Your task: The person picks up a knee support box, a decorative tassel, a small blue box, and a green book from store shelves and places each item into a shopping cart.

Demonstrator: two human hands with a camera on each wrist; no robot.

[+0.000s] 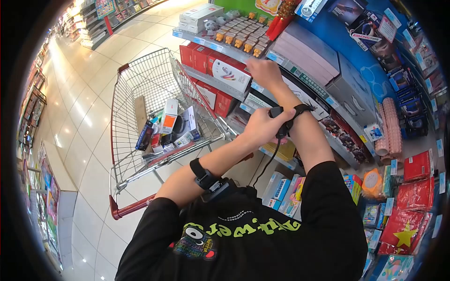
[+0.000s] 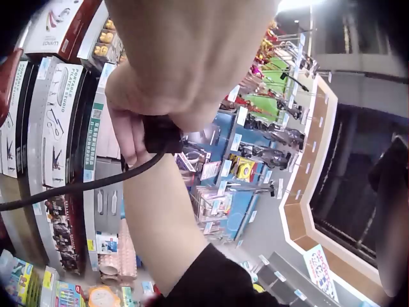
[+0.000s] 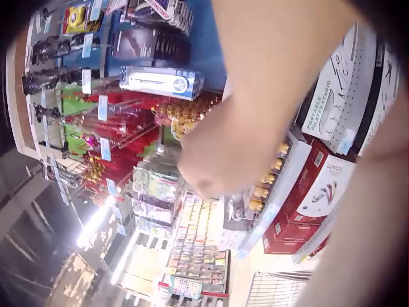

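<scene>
My left hand [image 1: 263, 125] grips a small black wrist camera [image 1: 276, 112] strapped to my right wrist, thumb laid over the strap [image 1: 302, 108]. A black cable [image 1: 265, 169] hangs from it. In the left wrist view, the left hand [image 2: 160, 96] covers most of the black camera body [image 2: 163, 134], above my right forearm [image 2: 156, 204]. Held out toward the shelves, my right hand [image 1: 266, 73] has its fingers curled and holds nothing. The right wrist view shows that hand [image 3: 223, 153] blurred.
A wire shopping cart with a red handle [image 1: 133, 206] stands to the left, with boxes [image 1: 169, 117] inside. Shelves on the right carry red boxes [image 1: 228, 75], small bear-topped packs [image 1: 241, 35] and pink rollers [image 1: 389, 124]. Tiled floor [image 1: 89, 164] runs along the aisle.
</scene>
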